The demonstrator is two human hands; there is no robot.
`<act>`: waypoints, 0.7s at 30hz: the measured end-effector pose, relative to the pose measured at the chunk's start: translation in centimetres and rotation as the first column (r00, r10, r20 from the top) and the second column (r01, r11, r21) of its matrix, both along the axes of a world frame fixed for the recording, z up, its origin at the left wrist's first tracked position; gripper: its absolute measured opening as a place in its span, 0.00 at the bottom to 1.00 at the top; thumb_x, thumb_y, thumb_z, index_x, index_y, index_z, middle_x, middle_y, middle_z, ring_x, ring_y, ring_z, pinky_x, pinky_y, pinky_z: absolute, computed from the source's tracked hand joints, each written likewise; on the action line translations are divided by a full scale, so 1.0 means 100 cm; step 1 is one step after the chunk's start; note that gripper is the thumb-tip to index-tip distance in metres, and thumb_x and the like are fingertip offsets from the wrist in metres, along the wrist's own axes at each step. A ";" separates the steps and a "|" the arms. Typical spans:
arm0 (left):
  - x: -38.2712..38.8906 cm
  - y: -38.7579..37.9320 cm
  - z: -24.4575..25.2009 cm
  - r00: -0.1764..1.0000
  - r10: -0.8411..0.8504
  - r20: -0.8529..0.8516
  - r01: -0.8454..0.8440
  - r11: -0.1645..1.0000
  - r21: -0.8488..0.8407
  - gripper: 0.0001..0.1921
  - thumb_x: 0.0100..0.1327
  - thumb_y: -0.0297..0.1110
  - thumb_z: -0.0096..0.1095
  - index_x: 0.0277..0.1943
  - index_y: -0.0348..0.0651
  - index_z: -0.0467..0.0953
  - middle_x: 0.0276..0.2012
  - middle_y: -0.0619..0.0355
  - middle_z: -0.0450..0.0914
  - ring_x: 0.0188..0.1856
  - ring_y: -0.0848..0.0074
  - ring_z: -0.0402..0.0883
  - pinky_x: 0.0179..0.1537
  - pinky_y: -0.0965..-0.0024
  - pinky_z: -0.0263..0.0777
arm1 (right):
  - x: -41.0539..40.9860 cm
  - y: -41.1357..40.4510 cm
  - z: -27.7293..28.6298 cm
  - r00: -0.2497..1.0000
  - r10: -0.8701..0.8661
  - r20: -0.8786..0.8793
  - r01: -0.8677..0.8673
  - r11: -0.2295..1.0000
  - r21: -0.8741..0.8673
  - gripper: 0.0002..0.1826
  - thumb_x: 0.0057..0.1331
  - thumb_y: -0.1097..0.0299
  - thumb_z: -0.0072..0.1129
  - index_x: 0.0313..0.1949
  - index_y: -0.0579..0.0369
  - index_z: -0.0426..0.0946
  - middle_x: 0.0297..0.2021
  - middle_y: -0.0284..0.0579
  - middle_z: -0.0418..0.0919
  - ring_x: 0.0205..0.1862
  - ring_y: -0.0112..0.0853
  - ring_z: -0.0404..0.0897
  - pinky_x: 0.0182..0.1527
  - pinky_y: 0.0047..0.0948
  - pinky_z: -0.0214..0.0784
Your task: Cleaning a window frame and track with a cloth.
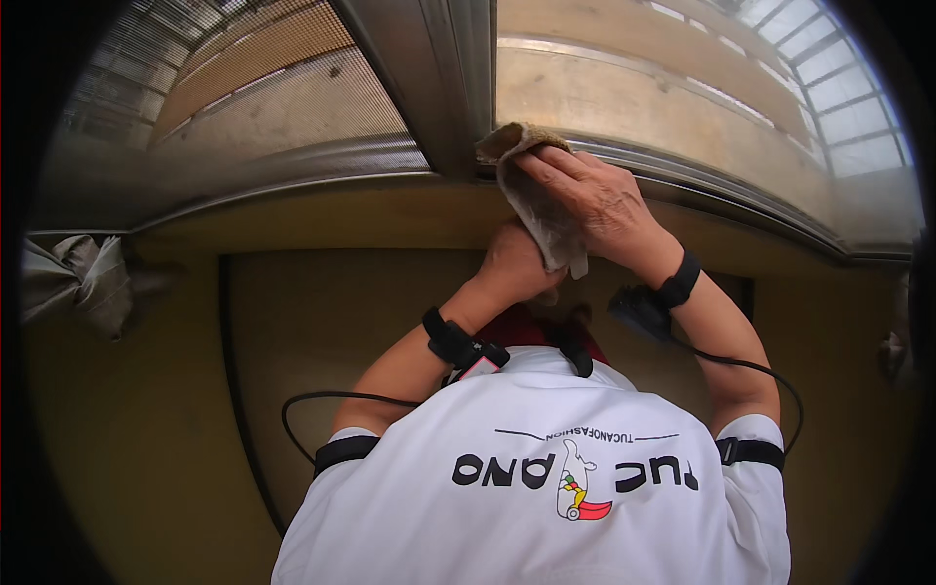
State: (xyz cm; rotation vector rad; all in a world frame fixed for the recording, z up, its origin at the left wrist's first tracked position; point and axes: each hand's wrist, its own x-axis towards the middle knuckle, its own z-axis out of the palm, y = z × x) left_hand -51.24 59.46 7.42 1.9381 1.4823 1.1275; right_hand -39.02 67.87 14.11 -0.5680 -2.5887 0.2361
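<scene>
A damp-looking grey-brown cloth (pixel 545 201) hangs between my two hands in front of a sliding window. My right hand (pixel 603 197) grips its upper part, fingers pressed over the folded top edge near the lower corner of the window frame (pixel 457 95). Below and to the left, my left hand (pixel 519 263) is curled at the cloth's lower end; its fingers are mostly hidden. The cloth's top fold is beside the metal window track (pixel 658 175); whether it touches the metal I cannot tell.
An insect screen (pixel 292 95) covers the left opening. On the right is a glass pane (pixel 643 95). Under the window runs a yellowish sill (pixel 351 216). A gathered curtain (pixel 95 281) hangs at the far left. A black cable (pixel 768 373) loops along my right arm.
</scene>
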 end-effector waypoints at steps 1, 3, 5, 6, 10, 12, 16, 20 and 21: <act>-0.002 -0.003 0.000 1.000 -0.003 -0.005 0.003 1.000 0.000 0.17 0.48 0.27 0.62 0.44 0.38 0.74 0.37 0.49 0.79 0.39 0.59 0.80 0.42 0.66 0.74 | -0.007 0.002 0.001 0.996 -0.006 0.090 -0.003 0.995 0.097 0.28 0.52 0.75 0.50 0.56 0.50 0.67 0.43 0.38 0.72 0.38 0.35 0.75 0.37 0.29 0.71; -0.006 -0.013 -0.005 0.906 0.148 0.395 -0.150 0.988 -0.026 0.15 0.46 0.25 0.63 0.40 0.38 0.75 0.37 0.47 0.80 0.38 0.58 0.80 0.41 0.66 0.73 | -0.020 0.003 -0.007 0.998 0.030 0.049 -0.040 0.978 0.206 0.28 0.54 0.71 0.50 0.58 0.51 0.66 0.37 0.38 0.71 0.30 0.31 0.73 0.31 0.27 0.69; -0.013 -0.018 -0.013 0.895 0.152 0.419 -0.136 0.988 -0.068 0.15 0.47 0.24 0.61 0.41 0.37 0.75 0.36 0.49 0.80 0.38 0.61 0.81 0.41 0.67 0.73 | -0.031 -0.005 -0.008 0.974 -0.089 0.207 0.043 0.976 0.215 0.29 0.55 0.71 0.50 0.59 0.50 0.65 0.35 0.40 0.71 0.29 0.33 0.74 0.28 0.28 0.69; -0.016 -0.020 -0.015 0.881 0.160 0.445 -0.123 0.986 -0.110 0.14 0.47 0.22 0.60 0.41 0.36 0.75 0.35 0.51 0.81 0.38 0.64 0.81 0.41 0.68 0.72 | -0.034 -0.005 -0.009 0.975 -0.095 0.203 0.050 0.976 0.212 0.29 0.55 0.71 0.50 0.59 0.50 0.65 0.35 0.40 0.71 0.29 0.33 0.74 0.28 0.28 0.69; -0.019 -0.027 -0.019 0.839 0.144 0.525 -0.004 0.966 -0.257 0.14 0.51 0.20 0.57 0.43 0.33 0.74 0.37 0.55 0.80 0.41 0.73 0.79 0.43 0.71 0.71 | -0.037 0.000 -0.014 0.966 -0.039 0.254 0.013 0.994 0.104 0.25 0.55 0.72 0.50 0.55 0.53 0.69 0.31 0.41 0.72 0.29 0.33 0.76 0.25 0.30 0.69; -0.014 -0.030 -0.022 0.797 0.163 0.582 0.057 0.939 -0.340 0.13 0.52 0.20 0.57 0.43 0.33 0.74 0.38 0.57 0.79 0.41 0.75 0.78 0.43 0.72 0.71 | -0.030 0.002 -0.020 0.994 0.097 0.052 -0.101 0.992 0.081 0.21 0.54 0.74 0.51 0.50 0.55 0.71 0.32 0.42 0.70 0.31 0.33 0.75 0.29 0.31 0.68; -0.015 -0.031 -0.012 0.783 0.152 0.603 0.096 0.929 -0.358 0.16 0.52 0.20 0.56 0.46 0.34 0.72 0.40 0.57 0.78 0.42 0.75 0.78 0.44 0.72 0.71 | -0.018 -0.004 -0.019 0.996 0.045 -0.079 -0.046 0.999 -0.005 0.08 0.56 0.74 0.48 0.36 0.54 0.72 0.33 0.42 0.72 0.31 0.34 0.77 0.27 0.33 0.70; -0.025 -0.032 -0.014 0.700 0.221 0.679 0.081 0.920 -0.384 0.16 0.49 0.20 0.56 0.44 0.34 0.74 0.39 0.56 0.80 0.42 0.74 0.79 0.45 0.71 0.71 | -0.031 -0.003 -0.011 0.991 0.133 0.015 -0.130 0.986 -0.104 0.03 0.55 0.74 0.49 0.31 0.55 0.70 0.40 0.40 0.71 0.32 0.35 0.77 0.29 0.32 0.69; -0.028 -0.032 -0.017 0.718 0.213 0.663 0.068 0.926 -0.371 0.16 0.49 0.21 0.55 0.44 0.33 0.74 0.40 0.56 0.80 0.42 0.74 0.79 0.45 0.72 0.71 | -0.034 0.000 -0.007 0.985 0.161 0.070 -0.150 0.979 -0.140 0.02 0.55 0.74 0.51 0.28 0.56 0.68 0.43 0.39 0.71 0.33 0.35 0.76 0.30 0.32 0.68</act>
